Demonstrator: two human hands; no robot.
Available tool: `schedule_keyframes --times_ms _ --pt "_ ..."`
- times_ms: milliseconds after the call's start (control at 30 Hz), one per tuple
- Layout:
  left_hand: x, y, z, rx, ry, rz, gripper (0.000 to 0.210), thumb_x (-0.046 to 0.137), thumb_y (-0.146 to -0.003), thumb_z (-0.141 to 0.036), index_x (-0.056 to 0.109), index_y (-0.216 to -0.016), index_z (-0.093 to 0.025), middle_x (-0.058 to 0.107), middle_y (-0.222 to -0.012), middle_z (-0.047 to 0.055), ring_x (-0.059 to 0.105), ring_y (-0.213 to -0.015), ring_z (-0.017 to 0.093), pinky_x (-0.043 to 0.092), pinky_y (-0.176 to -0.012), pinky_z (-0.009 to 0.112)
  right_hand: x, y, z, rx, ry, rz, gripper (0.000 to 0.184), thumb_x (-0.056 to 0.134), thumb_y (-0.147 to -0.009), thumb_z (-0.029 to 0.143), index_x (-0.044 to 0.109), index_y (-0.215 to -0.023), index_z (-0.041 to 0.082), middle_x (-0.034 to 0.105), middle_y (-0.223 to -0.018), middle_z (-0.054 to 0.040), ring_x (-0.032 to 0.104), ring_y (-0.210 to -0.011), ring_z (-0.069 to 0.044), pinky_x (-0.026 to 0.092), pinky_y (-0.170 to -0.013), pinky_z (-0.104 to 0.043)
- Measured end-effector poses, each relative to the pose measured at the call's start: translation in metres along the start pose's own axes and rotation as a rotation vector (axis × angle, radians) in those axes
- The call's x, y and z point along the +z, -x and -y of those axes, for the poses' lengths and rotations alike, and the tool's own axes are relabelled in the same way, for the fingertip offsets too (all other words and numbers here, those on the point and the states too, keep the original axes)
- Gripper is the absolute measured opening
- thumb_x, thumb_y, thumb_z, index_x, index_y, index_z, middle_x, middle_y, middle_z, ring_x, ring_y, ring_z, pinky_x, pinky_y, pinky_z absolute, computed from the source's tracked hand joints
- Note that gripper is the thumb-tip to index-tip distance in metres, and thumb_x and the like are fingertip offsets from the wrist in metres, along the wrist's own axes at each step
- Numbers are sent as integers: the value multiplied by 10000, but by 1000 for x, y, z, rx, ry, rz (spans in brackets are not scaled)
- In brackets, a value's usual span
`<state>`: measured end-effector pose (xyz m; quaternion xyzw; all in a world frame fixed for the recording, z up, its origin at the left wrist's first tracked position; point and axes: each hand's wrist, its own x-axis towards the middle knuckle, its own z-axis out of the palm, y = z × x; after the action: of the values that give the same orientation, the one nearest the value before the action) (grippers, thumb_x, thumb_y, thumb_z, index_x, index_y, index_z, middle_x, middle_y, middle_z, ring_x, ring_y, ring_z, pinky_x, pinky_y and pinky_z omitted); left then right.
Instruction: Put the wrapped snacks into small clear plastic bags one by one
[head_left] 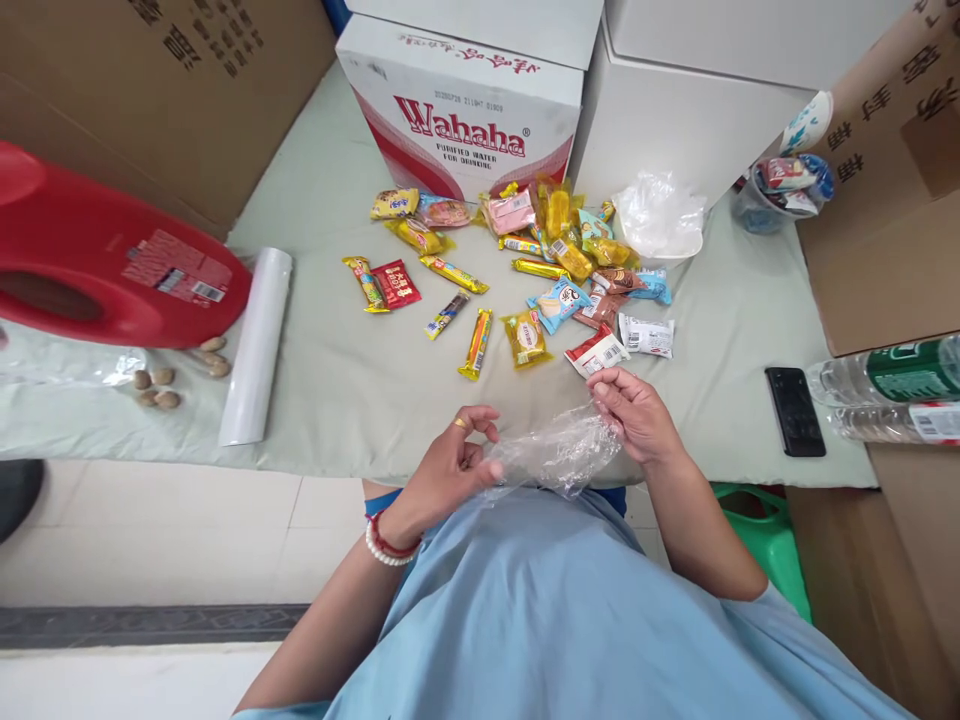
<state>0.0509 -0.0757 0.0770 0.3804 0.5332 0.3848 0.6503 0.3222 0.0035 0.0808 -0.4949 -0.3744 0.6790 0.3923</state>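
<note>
A clear, crinkled plastic bag (559,450) hangs between my hands at the table's front edge, in front of my blue shirt. My right hand (634,415) pinches its right end between thumb and fingers. At the other end is my left hand (454,460), its thumb and forefinger apart; the thumb lies against the plastic's edge. Just beyond my right fingers lies a red and white snack packet (598,352). A yellow snack packet (527,340), a yellow snack stick (476,343) and a white packet (646,336) lie farther in.
More wrapped snacks (559,215) are heaped before a Wahaha carton (465,110). A white plastic bag (660,215) and a snack cup (784,195) stand right. Left are a white roll (256,345), a red jug (112,250) and several walnuts (157,388). A phone (795,410) lies beside bottles (892,375).
</note>
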Motion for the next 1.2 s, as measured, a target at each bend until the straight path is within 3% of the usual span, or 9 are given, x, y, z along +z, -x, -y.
schedule_keyframes --times_ms 100,233,400,600,700,767,900,1000,1200 --pt "1 3 2 32 -198 -19 404 926 -647 -419 754 -956 -224 555 -703 -33 369 -553 90 300 -507 232 -6 -5 2 93 -55 -28 414 939 -692 473 718 -912 200 515 -577 80 299 -394 -26 181 -350 -170" --pt "-4 -2 17 -83 159 -277 434 835 -747 -590 662 -748 -193 357 -541 -79 274 -483 70 207 -447 217 -15 -9 -5 207 -222 -38 403 965 -667 360 704 -922 190 507 -598 85 318 -414 -10 203 -345 -123" --pt "-16 -6 37 -209 464 -517 472 834 -697 -568 548 -799 -207 426 -632 -89 300 -458 45 211 -397 190 -19 -13 -18 187 -391 -103 406 966 -639 238 736 -972 212 647 -748 40 590 -599 -52 510 -484 -112" --pt "-26 6 50 -149 215 -749 503 789 -725 -557 589 -1033 -213 552 -868 -26 504 -647 109 387 -522 234 -11 -13 -28 48 -211 -140 459 925 -725 322 715 -1127 252 750 -1128 -35 752 -983 -164 648 -916 -307" --pt "-27 18 55 185 -447 -940 557 854 -726 -384 613 -1197 -211 619 -1156 80 606 -1000 230 508 -821 367 -6 -10 -29 -61 -25 -138 477 892 -768 378 686 -1188 280 699 -1261 -30 730 -909 -145 646 -867 -325" --pt "-26 24 55 569 -963 -870 399 796 -802 -227 662 -1178 -237 656 -1219 105 592 -1141 277 466 -959 436 -3 -8 -28 -128 160 -116 436 838 -826 408 671 -1207 275 707 -1177 -23 660 -733 -107 617 -715 -279" --pt "-23 22 44 1031 -1395 -337 305 594 -885 -7 698 -975 -279 765 -1143 8 627 -1151 213 412 -972 394 1 -8 -27 -299 603 66 421 745 -901 364 654 -1296 250 684 -1239 -72 540 -605 -87 543 -631 -277" --pt "-22 11 31 882 -1486 -146 201 561 -913 -80 694 -883 -227 760 -1224 40 621 -1224 268 380 -1022 474 2 -13 -32 -363 853 247 577 714 -891 264 568 -1449 256 595 -1437 -130 573 -627 -99 577 -749 -359" --pt "-12 -11 24 332 -1492 -195 438 492 -1027 -529 723 -911 -176 734 -1065 139 652 -1073 354 412 -985 572 -6 -15 -54 -364 959 273 563 617 -929 198 515 -1483 212 713 -1176 -102 613 -659 -144 583 -756 -366"
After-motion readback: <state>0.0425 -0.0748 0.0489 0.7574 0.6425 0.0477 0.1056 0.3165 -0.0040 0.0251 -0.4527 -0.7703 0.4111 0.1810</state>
